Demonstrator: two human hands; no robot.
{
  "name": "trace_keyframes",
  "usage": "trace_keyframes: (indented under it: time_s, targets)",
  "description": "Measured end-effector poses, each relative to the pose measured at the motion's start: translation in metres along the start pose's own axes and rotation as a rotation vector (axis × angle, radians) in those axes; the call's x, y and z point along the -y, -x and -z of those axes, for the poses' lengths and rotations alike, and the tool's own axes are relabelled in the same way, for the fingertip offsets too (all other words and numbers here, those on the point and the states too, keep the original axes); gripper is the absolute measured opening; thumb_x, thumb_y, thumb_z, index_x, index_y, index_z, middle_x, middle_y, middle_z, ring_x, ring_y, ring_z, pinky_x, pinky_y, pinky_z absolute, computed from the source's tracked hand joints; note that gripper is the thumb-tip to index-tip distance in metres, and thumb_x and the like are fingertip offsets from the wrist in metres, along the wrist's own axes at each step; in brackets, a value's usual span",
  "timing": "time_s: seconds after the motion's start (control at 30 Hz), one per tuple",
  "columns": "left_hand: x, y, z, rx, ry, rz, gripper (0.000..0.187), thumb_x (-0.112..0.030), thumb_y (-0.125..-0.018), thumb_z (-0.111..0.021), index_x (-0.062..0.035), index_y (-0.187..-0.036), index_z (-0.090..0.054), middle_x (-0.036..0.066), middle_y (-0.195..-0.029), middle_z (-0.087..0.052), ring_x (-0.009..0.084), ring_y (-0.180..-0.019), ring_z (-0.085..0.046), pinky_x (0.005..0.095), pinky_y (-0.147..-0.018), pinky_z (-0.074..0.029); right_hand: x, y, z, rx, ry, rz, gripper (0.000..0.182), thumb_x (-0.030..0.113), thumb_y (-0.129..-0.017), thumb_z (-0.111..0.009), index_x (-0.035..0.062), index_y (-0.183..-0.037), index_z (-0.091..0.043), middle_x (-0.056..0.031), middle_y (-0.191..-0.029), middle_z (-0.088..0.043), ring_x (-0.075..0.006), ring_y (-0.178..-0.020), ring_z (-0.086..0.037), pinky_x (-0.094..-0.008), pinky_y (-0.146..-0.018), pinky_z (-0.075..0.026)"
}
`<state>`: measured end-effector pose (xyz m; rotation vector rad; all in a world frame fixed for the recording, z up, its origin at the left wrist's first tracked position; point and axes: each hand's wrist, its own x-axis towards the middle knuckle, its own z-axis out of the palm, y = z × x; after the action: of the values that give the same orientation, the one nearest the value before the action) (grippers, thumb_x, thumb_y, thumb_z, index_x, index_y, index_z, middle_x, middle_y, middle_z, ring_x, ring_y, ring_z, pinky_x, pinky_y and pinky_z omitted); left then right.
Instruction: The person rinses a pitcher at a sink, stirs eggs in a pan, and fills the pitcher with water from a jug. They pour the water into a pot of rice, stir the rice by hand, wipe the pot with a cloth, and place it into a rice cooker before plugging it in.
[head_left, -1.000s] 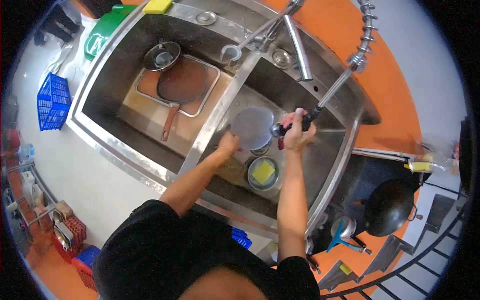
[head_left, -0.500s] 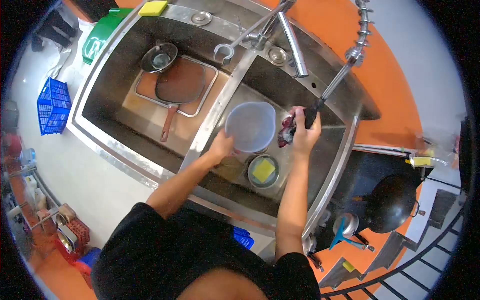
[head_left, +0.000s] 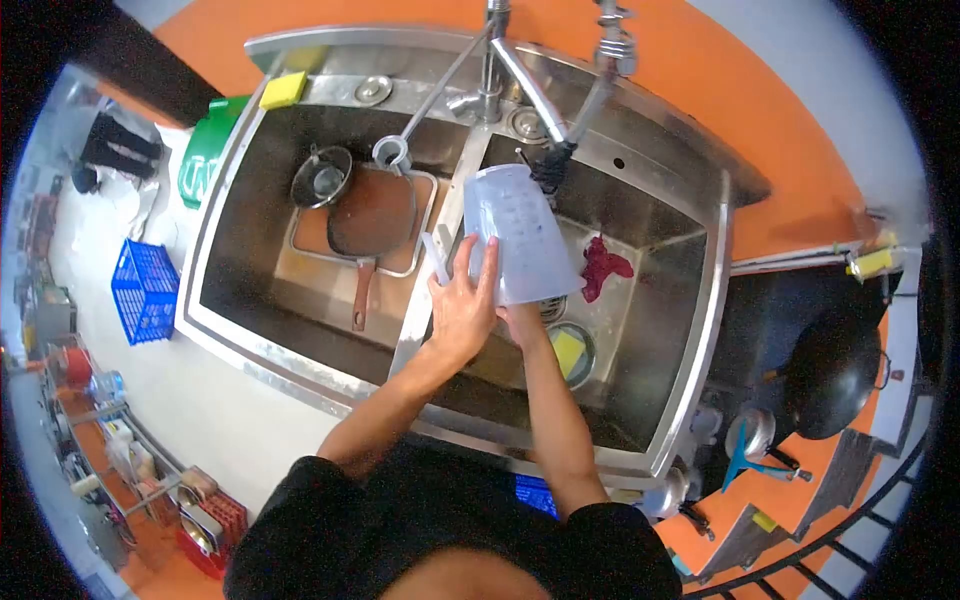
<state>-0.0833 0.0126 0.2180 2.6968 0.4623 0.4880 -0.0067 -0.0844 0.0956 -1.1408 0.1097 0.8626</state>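
Observation:
Over the right sink basin a translucent plastic measuring jug (head_left: 520,235) is tipped on its side. My left hand (head_left: 468,305) grips it near its handle, fingers spread along its wall. My right hand (head_left: 515,318) is behind the jug's lower edge, its fingers mostly hidden. The black spray head (head_left: 553,165) hangs from its hose beside the jug's far end, apart from my hands. A dark red cloth (head_left: 604,268) lies on the basin floor to the right. Below the jug a round bowl holds a yellow sponge (head_left: 568,353).
The left basin holds a pan (head_left: 372,215) on a tray and a small dark bowl (head_left: 321,178). Another yellow sponge (head_left: 283,90) sits on the rim. A blue crate (head_left: 146,292) stands at left, a black wok (head_left: 835,375) at right.
The jug has been raised and tipped. My right hand has let go of the spray head and red cloth and moved left to the jug. The view has shifted.

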Motion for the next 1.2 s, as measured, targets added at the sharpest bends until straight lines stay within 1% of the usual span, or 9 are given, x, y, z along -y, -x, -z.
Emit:
trace_keyframes:
  time_s: [0.37, 0.47, 0.53, 0.6, 0.67, 0.83, 0.97, 1.07, 1.2]
  targets:
    - [0.035, -0.016, -0.002, -0.272, -0.112, -0.232, 0.065, -0.001, -0.076, -0.057, -0.0207, -0.136, -0.042, 0.021, -0.132, -0.038, 0.0296, -0.096, -0.055, 0.0560, -0.084, -0.035, -0.001, -0.046, -0.014, 0.125, -0.291, 0.151, 0.055, 0.024, -0.091, -0.055, 0.0120, -0.139, -0.032, -0.0040, -0.133, -0.043, -0.0173, -0.116, -0.048, -0.0365, -0.095, -0.044]
    - [0.038, -0.013, -0.001, -0.249, -0.099, -0.207, 0.064, -0.001, -0.076, -0.056, -0.0202, -0.135, -0.043, 0.021, -0.133, -0.038, 0.0309, -0.096, -0.054, 0.0562, -0.084, -0.035, 0.000, -0.041, 0.004, -0.064, 0.242, 0.330, 0.050, 0.024, -0.088, -0.056, 0.0064, -0.132, -0.041, -0.0048, -0.127, -0.049, -0.0171, -0.111, -0.050, -0.0323, -0.090, -0.043]
    - [0.040, -0.012, 0.002, -0.252, -0.125, -0.210, 0.063, -0.001, -0.076, -0.056, -0.0180, -0.135, -0.043, 0.021, -0.134, -0.039, 0.0287, -0.094, -0.055, 0.0553, -0.084, -0.035, 0.014, -0.031, 0.034, 0.007, 0.191, -0.018, 0.045, 0.025, -0.087, -0.056, 0.0074, -0.128, -0.045, -0.0042, -0.118, -0.054, -0.0144, -0.104, -0.052, -0.0296, -0.085, -0.044]
    - [0.041, -0.009, 0.004, -0.256, -0.147, -0.203, 0.062, -0.001, -0.075, -0.056, -0.0159, -0.135, -0.043, 0.020, -0.135, -0.039, 0.0265, -0.092, -0.056, 0.0543, -0.084, -0.035, 0.008, -0.068, 0.098, -0.182, 0.268, -0.032, 0.040, 0.023, -0.087, -0.056, 0.0106, -0.125, -0.049, -0.0035, -0.113, -0.056, -0.0139, -0.102, -0.052, -0.0294, -0.082, -0.044]
    - [0.044, -0.009, 0.006, -0.252, -0.193, -0.243, 0.061, -0.003, -0.075, -0.055, -0.0110, -0.135, -0.043, 0.015, -0.139, -0.040, 0.0198, -0.082, -0.057, 0.0519, -0.084, -0.036, 0.045, -0.074, 0.123, -0.366, 0.061, 0.244, 0.042, 0.020, -0.083, -0.063, 0.0080, -0.122, -0.052, -0.0087, -0.113, -0.058, -0.0149, -0.101, -0.056, -0.0281, -0.077, -0.046]
    - [0.045, -0.002, 0.004, -0.159, -0.243, -0.256, 0.061, -0.006, -0.076, -0.054, -0.0090, -0.135, -0.042, 0.007, -0.141, -0.041, 0.0155, -0.069, -0.053, 0.0506, -0.084, -0.035, 0.200, -0.008, -0.011, 0.102, 0.515, 0.685, 0.051, 0.022, -0.081, -0.069, 0.0059, -0.124, -0.048, -0.0081, -0.117, -0.055, -0.0186, -0.112, -0.049, -0.0316, -0.095, -0.036]
    - [0.035, 0.005, 0.016, -0.058, -0.258, -0.352, 0.059, -0.008, -0.078, -0.053, -0.0131, -0.136, -0.042, 0.004, -0.143, -0.038, 0.0148, -0.066, -0.052, 0.0518, -0.084, -0.036, 0.209, -0.016, -0.057, 0.140, 0.856, 0.786, 0.056, 0.023, -0.076, -0.074, 0.0059, -0.122, -0.047, -0.0082, -0.107, -0.062, -0.0189, -0.102, -0.057, -0.0323, -0.088, -0.043]
    - [0.033, 0.018, 0.013, -0.029, -0.207, -0.418, 0.060, -0.010, -0.079, -0.053, -0.0163, -0.137, -0.040, 0.006, -0.146, -0.033, 0.0148, -0.066, -0.052, 0.0537, -0.081, -0.038, 0.196, -0.030, -0.060, -0.029, 0.522, 0.714, 0.048, 0.015, -0.074, -0.074, 0.0050, -0.115, -0.052, -0.0048, -0.096, -0.065, -0.0175, -0.088, -0.062, -0.0306, -0.080, -0.047]
    - [0.034, 0.032, 0.010, 0.082, -0.227, -0.470, 0.064, -0.012, -0.079, -0.054, -0.0185, -0.140, -0.036, 0.009, -0.149, -0.027, 0.0152, -0.065, -0.052, 0.0560, -0.078, -0.039, 0.190, -0.028, -0.046, -0.253, 0.632, 0.901, 0.028, 0.004, -0.075, -0.067, 0.0026, -0.102, -0.058, -0.0055, -0.092, -0.066, -0.0133, -0.080, -0.062, -0.0272, -0.073, -0.048]
